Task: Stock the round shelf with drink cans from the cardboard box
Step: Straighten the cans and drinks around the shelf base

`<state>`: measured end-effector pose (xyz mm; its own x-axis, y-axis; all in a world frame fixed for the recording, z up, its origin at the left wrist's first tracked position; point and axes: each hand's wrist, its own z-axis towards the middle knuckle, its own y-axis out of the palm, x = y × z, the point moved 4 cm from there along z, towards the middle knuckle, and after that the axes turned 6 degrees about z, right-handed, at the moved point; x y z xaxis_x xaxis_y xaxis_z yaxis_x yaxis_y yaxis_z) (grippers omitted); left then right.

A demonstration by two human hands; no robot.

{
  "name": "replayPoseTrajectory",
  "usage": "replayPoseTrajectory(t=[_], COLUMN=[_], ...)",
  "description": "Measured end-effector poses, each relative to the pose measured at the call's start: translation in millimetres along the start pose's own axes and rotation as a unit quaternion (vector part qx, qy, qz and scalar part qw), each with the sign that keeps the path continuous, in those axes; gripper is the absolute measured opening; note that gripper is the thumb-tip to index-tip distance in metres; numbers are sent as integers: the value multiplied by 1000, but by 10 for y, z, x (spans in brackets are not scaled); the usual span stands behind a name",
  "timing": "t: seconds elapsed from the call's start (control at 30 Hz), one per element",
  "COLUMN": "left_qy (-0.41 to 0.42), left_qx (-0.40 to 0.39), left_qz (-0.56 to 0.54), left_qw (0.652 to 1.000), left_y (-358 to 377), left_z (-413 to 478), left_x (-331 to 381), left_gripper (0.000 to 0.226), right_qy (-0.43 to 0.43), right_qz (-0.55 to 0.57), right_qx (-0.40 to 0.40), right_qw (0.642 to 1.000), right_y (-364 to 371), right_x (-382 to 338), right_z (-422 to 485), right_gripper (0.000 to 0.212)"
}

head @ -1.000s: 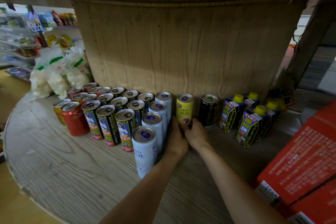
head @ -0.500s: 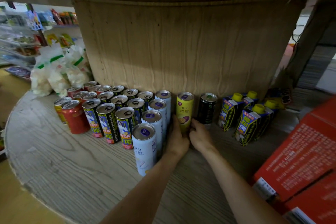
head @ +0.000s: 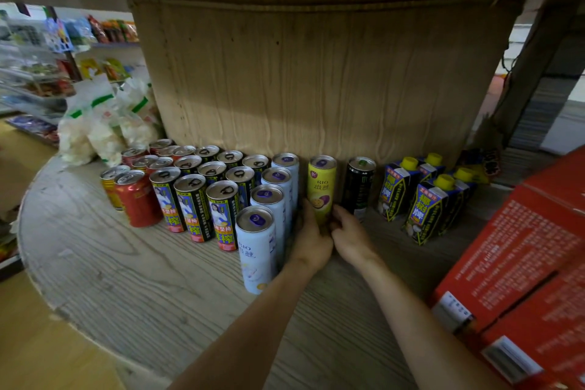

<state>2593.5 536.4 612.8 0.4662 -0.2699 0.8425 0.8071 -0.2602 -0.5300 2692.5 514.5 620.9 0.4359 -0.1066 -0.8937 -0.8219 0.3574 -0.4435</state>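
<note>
Reached in over the bare wood-grain front of the round shelf (head: 126, 279) with both forearms. Had the red cardboard boxes (head: 522, 247) stacked at the near right.

Held the yellow can (head: 321, 187) low down from both sides. Curled the left hand (head: 311, 241) round its lower left, next to the pale blue cans (head: 256, 247). Pinched its lower right with the right hand (head: 351, 237), just in front of the black can (head: 359, 190). Kept it upright on the shelf, near the back, between that front-to-back row of four blue cans and the black can, just beside each. Could not tell whether it touched either.

Compared with a second ago, found almost nothing changed. Same grip with both hands, same spot for the can. Noticed only a slight nudge of the view and of the right hand.

Further left, saw rows of black-and-yellow cans (head: 193, 209), then red cans (head: 137, 199) at the end. To the right of the black can, noted blue cartons with yellow caps (head: 427, 209).

Behind everything, met the curved cardboard wall (head: 316, 79) of the shelf's core. Far left, made out white bags (head: 95, 130) at the shelf edge and blurred store racks (head: 31, 73) beyond.
</note>
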Motion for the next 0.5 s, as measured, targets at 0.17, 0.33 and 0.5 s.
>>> replayPoseTrajectory(t=[0.17, 0.33, 0.5], left_qy=[8, 56, 88], left_qx=[1, -11, -22], left_qz=[6, 14, 47], left_qw=[1000, 998, 995], left_y=[-119, -284, -533], left_z=[-298, -766, -1243], left_x=[-13, 48, 10], left_gripper=[67, 56, 48], right_qy=[-32, -56, -66], right_qz=[2, -64, -88], right_qx=[1, 1, 17], right_qw=[999, 996, 994], right_y=[-32, -42, 28], right_x=[-47, -59, -181], right_z=[-273, -698, -1245], right_gripper=[43, 40, 34])
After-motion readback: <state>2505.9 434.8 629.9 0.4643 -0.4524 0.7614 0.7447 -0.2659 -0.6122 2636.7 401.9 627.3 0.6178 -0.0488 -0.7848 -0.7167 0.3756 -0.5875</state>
